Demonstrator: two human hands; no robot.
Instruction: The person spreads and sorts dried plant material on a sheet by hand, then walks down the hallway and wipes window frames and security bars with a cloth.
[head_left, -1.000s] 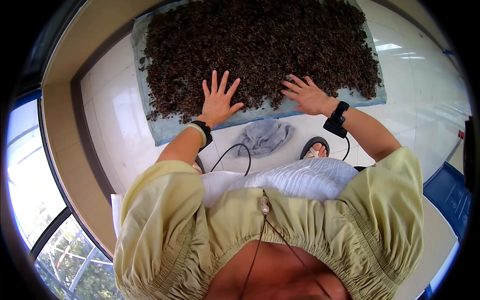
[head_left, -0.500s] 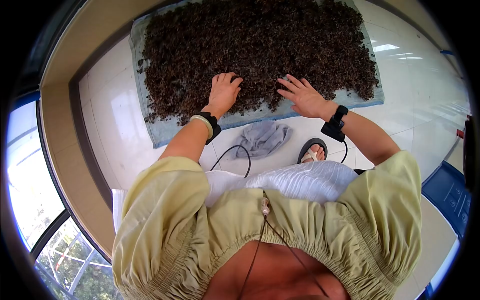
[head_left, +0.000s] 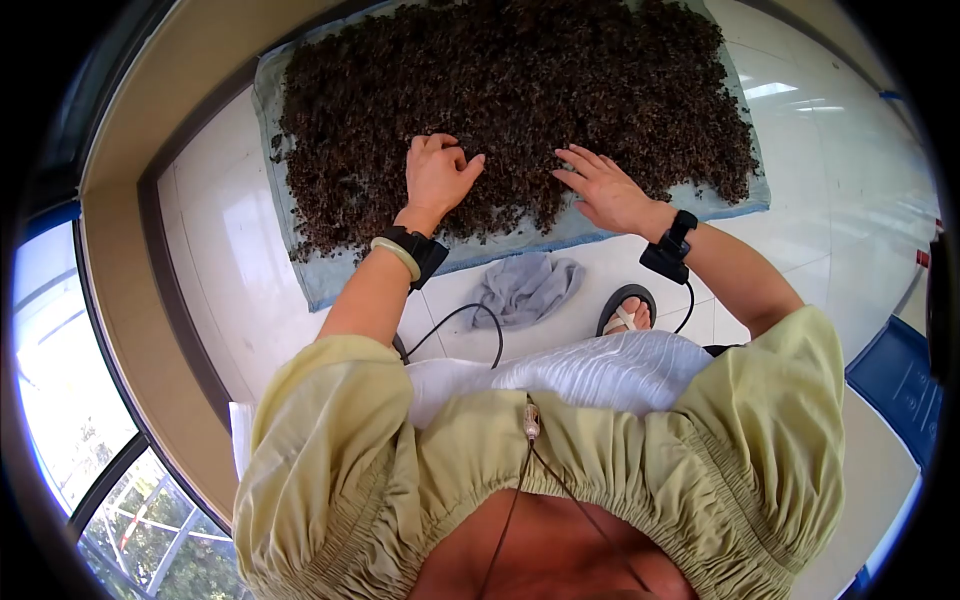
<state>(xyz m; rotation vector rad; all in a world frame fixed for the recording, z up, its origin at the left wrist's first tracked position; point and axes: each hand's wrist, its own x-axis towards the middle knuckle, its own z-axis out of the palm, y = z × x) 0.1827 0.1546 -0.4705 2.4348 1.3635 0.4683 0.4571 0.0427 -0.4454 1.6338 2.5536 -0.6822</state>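
Observation:
A thick layer of dark brown, crumbly dried plant material (head_left: 520, 80) covers most of a pale blue-grey cloth (head_left: 330, 285) on the floor. At its near edge, left of centre, my left hand (head_left: 438, 178) rests on the material; its fingers bend down into the dark pieces, their tips partly hidden, and the thumb stands apart. My right hand (head_left: 610, 195) lies over the near edge further right, fingers stretched and spread, tips touching or just above the material. Neither hand visibly holds anything.
A crumpled grey rag (head_left: 530, 290) lies on the white tiled floor (head_left: 225, 240) in front of the cloth. Beside it is my sandalled foot (head_left: 628, 310). Black cables (head_left: 465, 308) hang from the wrist devices. Windows (head_left: 70, 350) are at left, a blue panel (head_left: 900, 385) at right.
My left hand has shifted slightly left and forward, and its fingers are more curled. My right hand has barely moved.

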